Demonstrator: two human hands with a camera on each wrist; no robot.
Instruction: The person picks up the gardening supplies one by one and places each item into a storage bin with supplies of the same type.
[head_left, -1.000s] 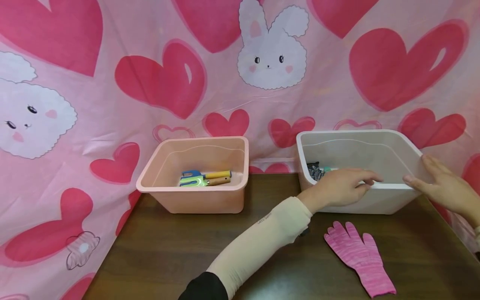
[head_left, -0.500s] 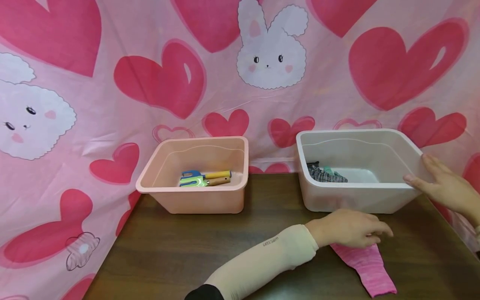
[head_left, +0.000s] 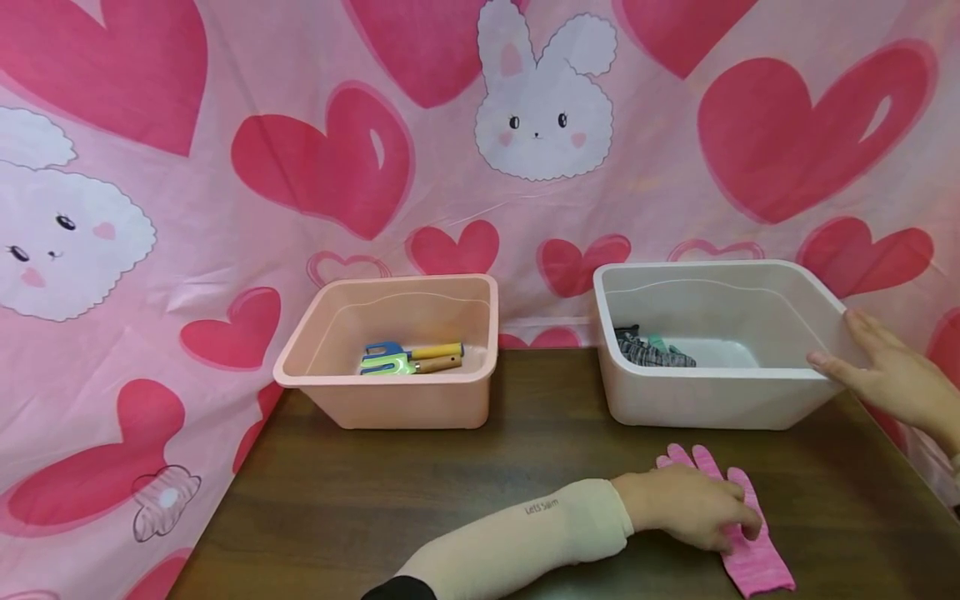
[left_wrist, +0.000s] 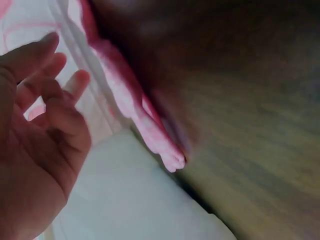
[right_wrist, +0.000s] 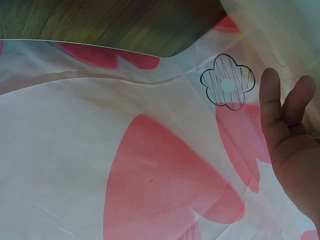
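head view bright, even, sharp; slight edge bowing. left wrist view dim, blurred. right wrist view bright, soft.

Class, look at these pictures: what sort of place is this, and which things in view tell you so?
Probably a home or staged sorting table, not a workshop: a wooden table backed by a heart-and-bunny cloth, with a pink tub of small garden tools and a white tub.

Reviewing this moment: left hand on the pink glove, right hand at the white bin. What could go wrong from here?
The left hand covers only part of the pink glove, so a lift might leave the cuff trailing and dragging over the table. The right hand only rests on the white bin corner; a knock could slide it.
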